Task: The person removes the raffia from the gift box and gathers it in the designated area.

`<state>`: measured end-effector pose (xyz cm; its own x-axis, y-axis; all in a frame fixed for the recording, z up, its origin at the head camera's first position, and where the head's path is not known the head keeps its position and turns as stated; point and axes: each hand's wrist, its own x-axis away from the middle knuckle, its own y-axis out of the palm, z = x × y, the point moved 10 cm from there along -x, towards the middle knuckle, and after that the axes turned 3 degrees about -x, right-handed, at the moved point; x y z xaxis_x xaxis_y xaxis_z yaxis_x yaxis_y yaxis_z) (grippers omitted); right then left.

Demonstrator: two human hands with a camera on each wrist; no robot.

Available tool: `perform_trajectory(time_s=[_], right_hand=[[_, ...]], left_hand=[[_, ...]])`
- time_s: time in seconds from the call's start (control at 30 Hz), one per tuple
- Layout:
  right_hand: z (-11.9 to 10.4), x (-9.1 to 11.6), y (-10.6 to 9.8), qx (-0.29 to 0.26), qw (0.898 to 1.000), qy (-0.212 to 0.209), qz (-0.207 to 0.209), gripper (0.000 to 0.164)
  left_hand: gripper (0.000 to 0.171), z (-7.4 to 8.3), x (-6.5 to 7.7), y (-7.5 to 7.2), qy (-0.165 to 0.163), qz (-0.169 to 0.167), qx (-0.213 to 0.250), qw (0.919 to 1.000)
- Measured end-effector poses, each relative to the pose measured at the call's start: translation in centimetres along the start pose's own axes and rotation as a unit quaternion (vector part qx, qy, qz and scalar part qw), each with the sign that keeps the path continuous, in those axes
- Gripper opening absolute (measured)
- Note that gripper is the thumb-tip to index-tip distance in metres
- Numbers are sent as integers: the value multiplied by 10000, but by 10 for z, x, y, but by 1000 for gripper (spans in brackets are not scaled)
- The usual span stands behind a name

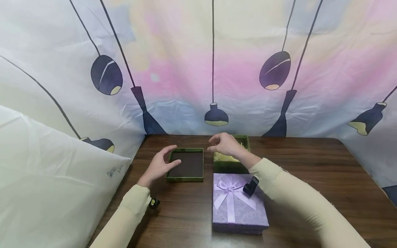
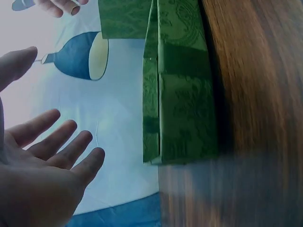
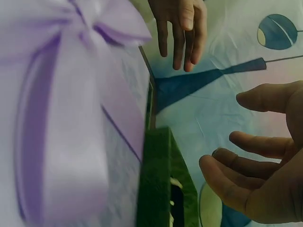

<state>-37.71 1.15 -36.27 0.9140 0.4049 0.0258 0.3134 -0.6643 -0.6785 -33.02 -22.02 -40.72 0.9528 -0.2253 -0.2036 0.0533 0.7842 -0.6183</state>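
Above the left edge of a shallow green box part (image 1: 184, 179) with a dark inside, my left hand (image 1: 159, 163) spreads its thumb and fingers, holding nothing. The left wrist view shows this hand (image 2: 52, 165) apart from the green patterned side (image 2: 184, 109). My right hand (image 1: 227, 144) hovers over a second green box (image 1: 231, 167) that has yellow shredded filler (image 1: 227, 157) in it. In the right wrist view its fingers (image 3: 232, 187) are loosely bent with nothing between them. Part of the second box is hidden behind the hand and forearm.
A purple gift box (image 1: 242, 217) with a lilac ribbon bow (image 1: 230, 187) stands in front of the second green box, under the right forearm. A white padded surface (image 1: 62, 179) borders the wooden table (image 1: 310, 165) on the left. Behind hangs a printed cloth (image 1: 186, 69).
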Motion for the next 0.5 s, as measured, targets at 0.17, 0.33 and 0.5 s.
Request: perform_trajectory(time_s=[0.17, 0.33, 0.5], right_hand=[[6, 2, -10, -34, 10000, 17, -32, 43], [14, 2, -21, -124, 9999, 43, 30, 49], [24, 5, -24, 50, 9999, -69, 54, 50]], left_hand=[[71, 7, -6, 12, 104, -202, -76, 9997], [70, 17, -18, 21, 278, -328, -149, 9990], [70, 28, -25, 33, 373, -534, -256, 9975]])
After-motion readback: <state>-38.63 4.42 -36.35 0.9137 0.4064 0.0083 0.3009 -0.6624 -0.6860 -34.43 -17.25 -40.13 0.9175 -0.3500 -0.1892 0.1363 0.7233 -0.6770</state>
